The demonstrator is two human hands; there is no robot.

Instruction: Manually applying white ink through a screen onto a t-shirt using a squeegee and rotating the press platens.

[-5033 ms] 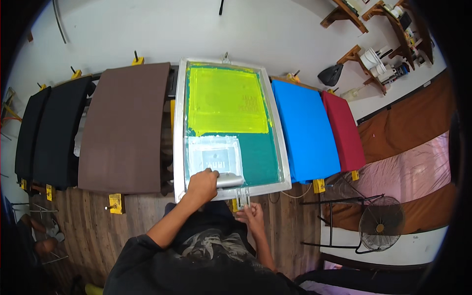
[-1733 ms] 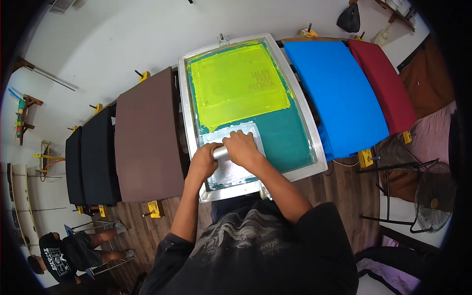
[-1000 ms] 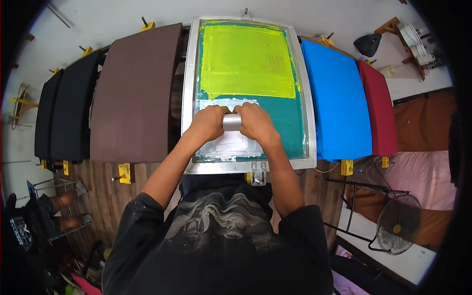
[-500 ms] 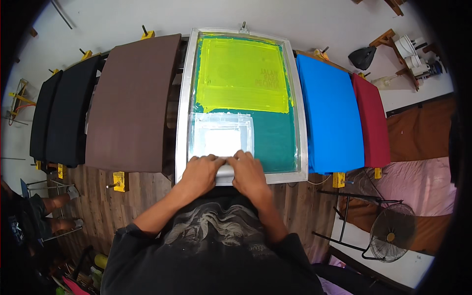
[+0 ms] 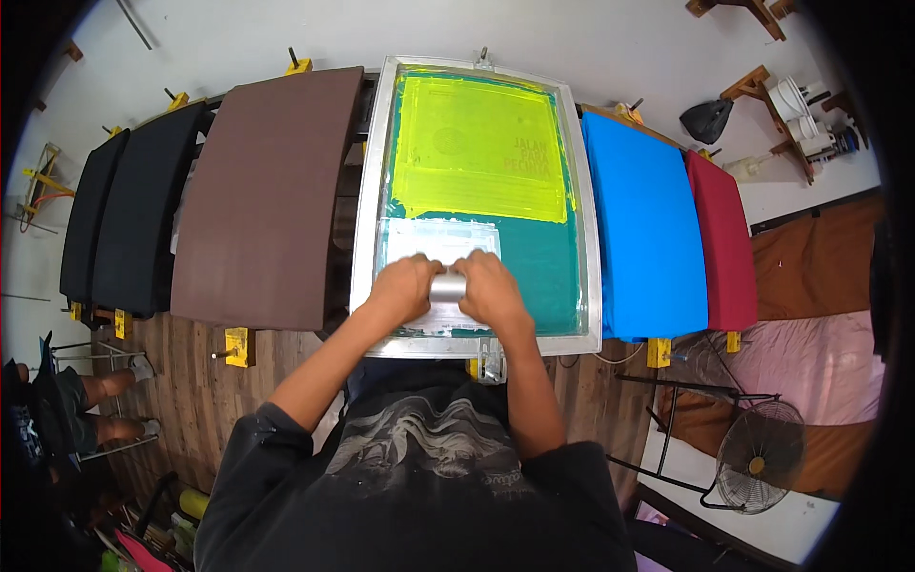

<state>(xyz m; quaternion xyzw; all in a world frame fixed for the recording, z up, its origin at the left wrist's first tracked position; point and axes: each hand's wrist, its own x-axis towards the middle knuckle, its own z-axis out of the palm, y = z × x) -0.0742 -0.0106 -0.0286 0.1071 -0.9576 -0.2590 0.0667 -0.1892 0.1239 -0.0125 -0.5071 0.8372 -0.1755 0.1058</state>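
Observation:
A screen-printing frame (image 5: 588,219) with a silver metal rim lies in front of me. Its green mesh (image 5: 540,281) has a large yellow-green patch (image 5: 467,191) in the far half and a smaller window with white ink (image 5: 429,235) at the near left. My left hand (image 5: 407,289) and my right hand (image 5: 489,288) are both closed around a squeegee (image 5: 448,288), its silver handle showing between them. The squeegee stands over the white window; its blade is hidden behind my hands and the handle.
Brown cloth (image 5: 267,200) and black cloth (image 5: 148,210) cover boards on the left; blue cloth (image 5: 643,224) and dark red cloth (image 5: 724,238) cover boards on the right. Yellow clamps (image 5: 238,348) stick out below. A fan (image 5: 760,458) stands lower right. Another person's legs (image 5: 119,400) show at left.
Both hands have pushed the squeegee away from the frame's near edge, farther over the white window. The whole view has shifted slightly, and a metal clamp now shows at the frame's near edge.

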